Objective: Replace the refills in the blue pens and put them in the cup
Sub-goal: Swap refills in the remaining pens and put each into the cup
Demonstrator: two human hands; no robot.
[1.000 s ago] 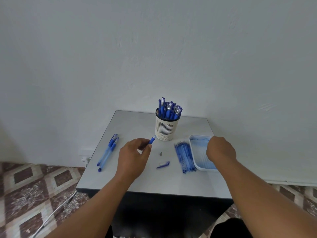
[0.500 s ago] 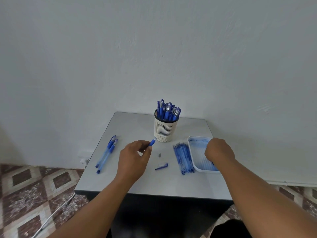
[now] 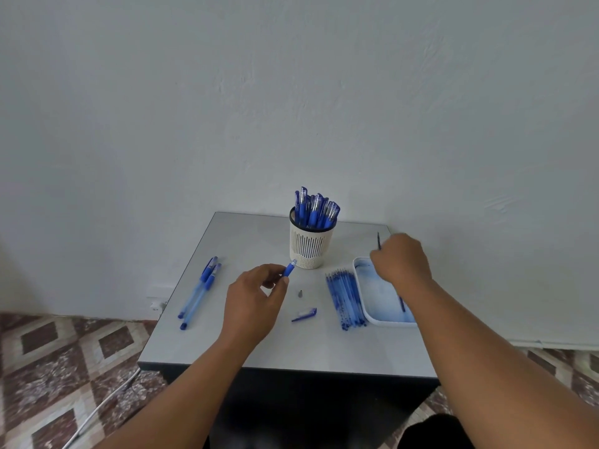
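A smooth grey desk point(image 3: 259, 345) with a dark front edge stands against a plain pale wall; the floor beside it is tiled in brown and cream diamonds. The landmark is a round, cream, slotted plastic cup point(image 3: 310, 247) with a dark rim, standing toward the back of the desk and packed with upright blue pens point(image 3: 314, 209) whose clear caps show above the rim. Just in front of the cup and slightly to its left, the left hand point(image 3: 252, 303) holds a blue pen barrel point(image 3: 289, 269), its grip closed around it between thumb and fingertips, with the open end of the barrel tilted up toward the cup. To the right of the cup, the right hand point(image 3: 400, 260) is raised over a white, shallow, rounded-corner tray point(image 3: 372, 314) stained blue inside; its grip is curled on a thin dark refill point(image 3: 378, 241), which sticks up past the knuckles. Between cup and tray lies a tight row of slender blue refills point(image 3: 345, 299) on the desk. In front of the cup rest a small grey metal tip point(image 3: 300, 293) and a blue-and-clear pen cap point(image 3: 304, 315). Well to the left of the cup lie two capped blue pens point(image 3: 199, 291) side by side, touching.
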